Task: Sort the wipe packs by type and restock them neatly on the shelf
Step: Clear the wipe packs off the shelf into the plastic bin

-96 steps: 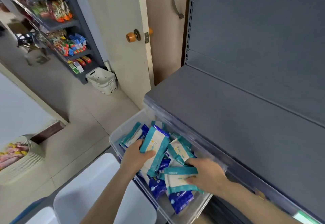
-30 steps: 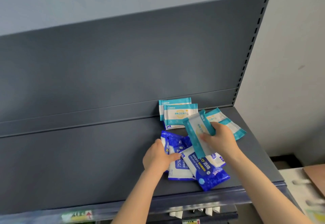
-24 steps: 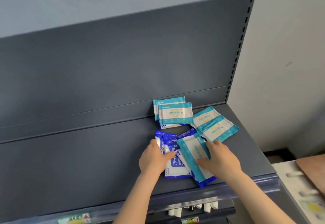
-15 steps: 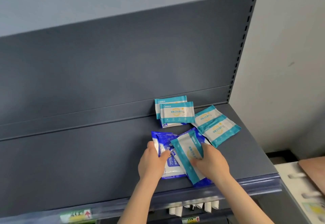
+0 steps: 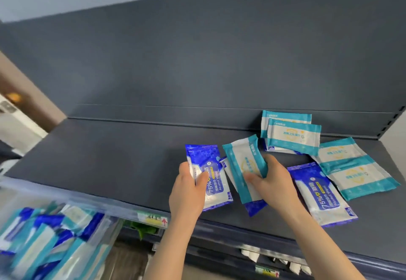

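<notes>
Your left hand (image 5: pixel 187 189) gripped a blue alcohol wipe pack (image 5: pixel 207 169) near the front edge of the shelf (image 5: pixel 109 158), thumb curled over its face. Just beside it, your right hand (image 5: pixel 274 183) held a teal pack (image 5: pixel 242 163), fingers wrapped round its right side, with another blue pack (image 5: pixel 256 208) showing beneath. A third blue pack (image 5: pixel 323 196) lay flat beside your right wrist, near the front edge. Two overlapped teal packs (image 5: pixel 292 135) sat at the back edge, and two more teal packs (image 5: pixel 349 167) lay toward the right back corner. A clear bin (image 5: pixel 44 235) of mixed packs, blurred, sat below the shelf's left end.
</notes>
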